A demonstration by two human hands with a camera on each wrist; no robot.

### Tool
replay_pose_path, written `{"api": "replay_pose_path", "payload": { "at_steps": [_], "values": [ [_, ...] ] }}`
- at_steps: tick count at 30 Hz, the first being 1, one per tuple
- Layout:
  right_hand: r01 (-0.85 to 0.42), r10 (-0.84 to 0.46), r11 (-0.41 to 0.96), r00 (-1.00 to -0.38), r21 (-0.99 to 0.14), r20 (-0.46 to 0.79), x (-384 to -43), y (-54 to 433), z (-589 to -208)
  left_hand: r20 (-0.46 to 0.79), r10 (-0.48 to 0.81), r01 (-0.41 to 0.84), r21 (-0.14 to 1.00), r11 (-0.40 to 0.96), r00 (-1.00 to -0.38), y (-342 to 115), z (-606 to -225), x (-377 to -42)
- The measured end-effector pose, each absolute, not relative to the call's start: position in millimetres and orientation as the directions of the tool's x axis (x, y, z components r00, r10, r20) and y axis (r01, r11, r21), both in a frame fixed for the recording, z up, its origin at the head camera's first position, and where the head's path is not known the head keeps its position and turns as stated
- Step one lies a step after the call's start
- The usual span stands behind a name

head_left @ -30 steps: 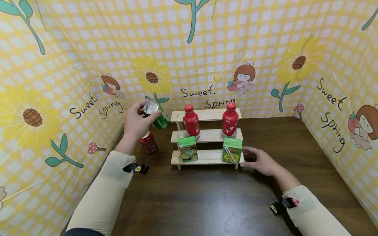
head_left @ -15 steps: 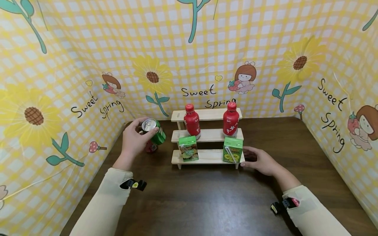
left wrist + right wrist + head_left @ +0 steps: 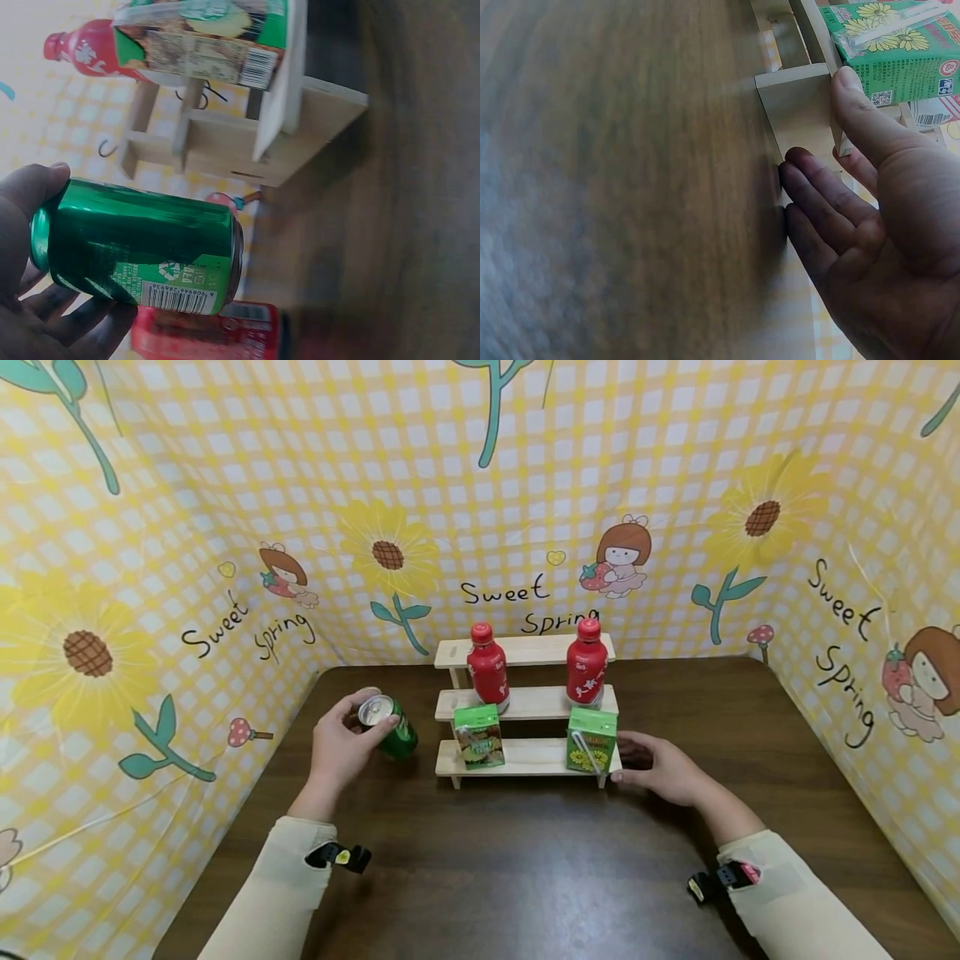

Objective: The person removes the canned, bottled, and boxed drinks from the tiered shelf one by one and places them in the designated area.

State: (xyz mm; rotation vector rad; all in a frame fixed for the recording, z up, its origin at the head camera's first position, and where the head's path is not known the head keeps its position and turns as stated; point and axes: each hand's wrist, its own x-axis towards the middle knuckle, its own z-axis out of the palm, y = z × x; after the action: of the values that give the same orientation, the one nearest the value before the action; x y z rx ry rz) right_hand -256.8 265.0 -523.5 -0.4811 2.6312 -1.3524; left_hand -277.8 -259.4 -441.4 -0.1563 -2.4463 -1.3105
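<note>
In the head view my left hand (image 3: 343,743) grips a green soda can (image 3: 397,739) by its upper part, thumb on the near side and fingers behind. The can tilts slightly, its base close to the tabletop. A red can (image 3: 210,330) shows behind it in the left wrist view; in the head view it is almost wholly hidden. My right hand (image 3: 663,770) holds the right end of the lowest tier of a wooden shelf (image 3: 525,760), thumb at the front corner and index finger behind. Just above the thumb stands a green drink carton (image 3: 900,60) with a straw.
Two red bottles (image 3: 489,672) stand apart on the middle tier. Another green-topped carton (image 3: 478,739) sits at the lowest tier's left. The top tier (image 3: 525,650) is bare. A yellow checked cloth (image 3: 480,510) encloses the brown table (image 3: 480,877) at back and sides.
My left hand has lowered the green can from beside the top tier to near the table, in front of the red can. My right hand has stayed at the shelf's end.
</note>
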Motion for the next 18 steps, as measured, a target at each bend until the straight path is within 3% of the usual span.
{"api": "replay_pose_path", "payload": {
  "at_steps": [18],
  "values": [
    [-0.229, -0.351, 0.545, -0.936, -0.807, 0.028, -259, 265, -525, 0.281, -0.152, 0.131, 0.776, 0.617, -0.948, -281, -477, -274]
  ]
}}
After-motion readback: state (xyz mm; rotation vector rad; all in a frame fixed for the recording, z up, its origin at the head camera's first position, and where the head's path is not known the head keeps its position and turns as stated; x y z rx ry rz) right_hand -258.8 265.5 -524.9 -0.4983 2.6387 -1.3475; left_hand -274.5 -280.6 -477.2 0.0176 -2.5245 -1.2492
